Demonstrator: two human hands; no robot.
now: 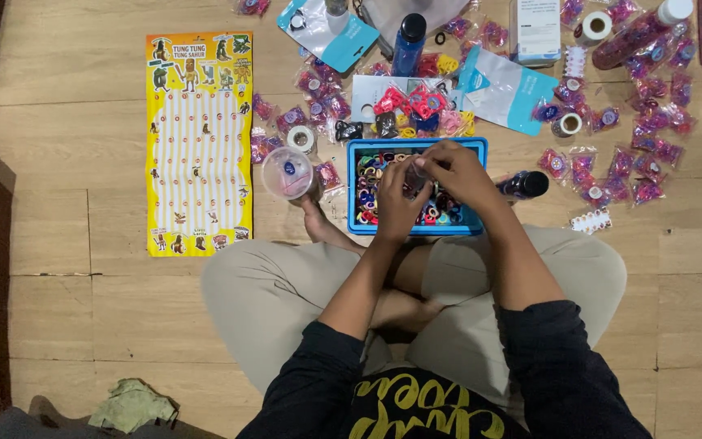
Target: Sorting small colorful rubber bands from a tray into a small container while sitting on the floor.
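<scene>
I sit cross-legged on a wooden floor. A blue tray [473, 148] full of small coloured rings lies in front of my legs. Over it, my left hand [397, 205] and my right hand [458, 172] meet around a small clear packet [416, 179], which both hands pinch. What is inside the packet is too small to tell. A clear round cup [288, 173] stands just left of the tray.
A yellow display card [198, 142] lies at the left. Several small pink packets [643, 154] are scattered at the right. A dark blue bottle [408, 45], tape rolls [301, 138], a white box [535, 31] and blue-white bags [507, 96] lie behind the tray. A crumpled cloth [130, 405] sits near my left knee.
</scene>
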